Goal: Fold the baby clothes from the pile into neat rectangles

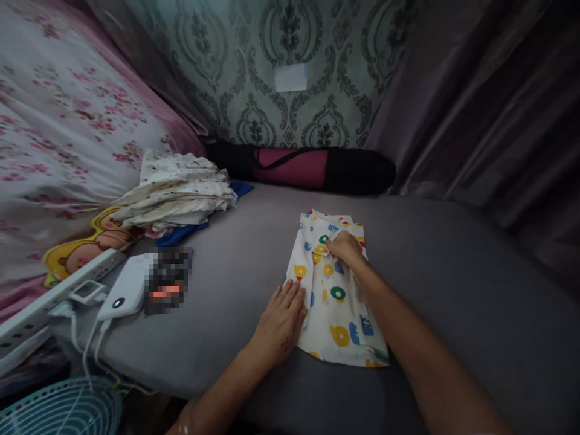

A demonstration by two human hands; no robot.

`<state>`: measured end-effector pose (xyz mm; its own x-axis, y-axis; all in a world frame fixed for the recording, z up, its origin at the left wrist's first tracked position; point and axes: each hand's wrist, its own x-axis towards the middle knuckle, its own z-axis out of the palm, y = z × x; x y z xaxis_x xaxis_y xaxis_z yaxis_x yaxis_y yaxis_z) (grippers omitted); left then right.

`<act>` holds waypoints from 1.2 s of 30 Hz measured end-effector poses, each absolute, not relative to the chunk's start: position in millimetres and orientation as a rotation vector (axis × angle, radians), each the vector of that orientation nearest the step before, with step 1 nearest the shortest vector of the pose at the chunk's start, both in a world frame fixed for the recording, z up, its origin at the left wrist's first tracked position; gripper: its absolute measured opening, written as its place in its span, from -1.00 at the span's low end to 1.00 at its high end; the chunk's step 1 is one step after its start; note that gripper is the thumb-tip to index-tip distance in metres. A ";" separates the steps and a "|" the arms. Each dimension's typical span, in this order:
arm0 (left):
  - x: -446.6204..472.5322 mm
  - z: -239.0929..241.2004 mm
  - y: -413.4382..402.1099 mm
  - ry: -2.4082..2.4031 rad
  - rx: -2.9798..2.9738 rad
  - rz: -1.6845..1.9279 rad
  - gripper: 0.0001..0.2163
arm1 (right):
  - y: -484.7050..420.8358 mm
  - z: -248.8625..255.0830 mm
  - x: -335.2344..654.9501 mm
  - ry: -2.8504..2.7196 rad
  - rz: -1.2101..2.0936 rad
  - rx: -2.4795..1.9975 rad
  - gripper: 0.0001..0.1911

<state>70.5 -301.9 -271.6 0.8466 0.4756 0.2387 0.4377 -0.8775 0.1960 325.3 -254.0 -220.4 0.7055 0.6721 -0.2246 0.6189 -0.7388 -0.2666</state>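
A white shirt point(328, 302) printed with yellow, blue, green and red figures lies folded into a long shape on the grey bed. My left hand point(281, 317) rests flat along its left edge, fingers stretched out on the cloth. Near the shirt's far end, my right hand point(347, 249) pinches a flap of the fabric between thumb and fingers. Part of the shirt's right side is hidden beneath my right hand and forearm.
A stack of light clothes point(181, 190) sits at the back left. A rolled bag point(290, 168) lies along the wall. To the left are a white power bank point(129, 287), a blurred-out dark object point(167, 281) and a power strip point(58, 293). A blue basket point(63, 408) stands below the bed edge.
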 end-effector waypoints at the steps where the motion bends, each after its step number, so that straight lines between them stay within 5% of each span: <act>1: 70.7 -269.6 -303.0 0.731 2.895 0.390 -0.58 | -253.5 -218.5 323.5 -1.063 0.426 -2.734 -0.71; 13: 69.7 -264.7 -312.2 0.771 2.901 0.271 -0.46 | -261.3 -236.4 291.1 -1.721 -0.285 -2.379 -0.54; 26: 42.3 -257.7 -338.3 0.408 2.865 0.157 -0.31 | -256.6 -264.9 245.6 -2.058 0.124 -2.088 -0.34; 33: 18.3 -237.3 -327.3 0.178 2.689 0.165 -0.49 | -291.6 -231.5 239.3 -2.085 0.440 -1.928 -0.32; 36: 13.7 -226.5 -304.7 0.401 2.609 0.402 -0.58 | -323.1 -215.6 271.8 -1.905 0.292 -1.957 -0.35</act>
<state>13.7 -304.7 -226.5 0.9145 0.3458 0.2101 0.2091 -0.8485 0.4862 271.8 -323.1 -215.6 0.0534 0.9912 0.1211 0.9095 0.0018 -0.4158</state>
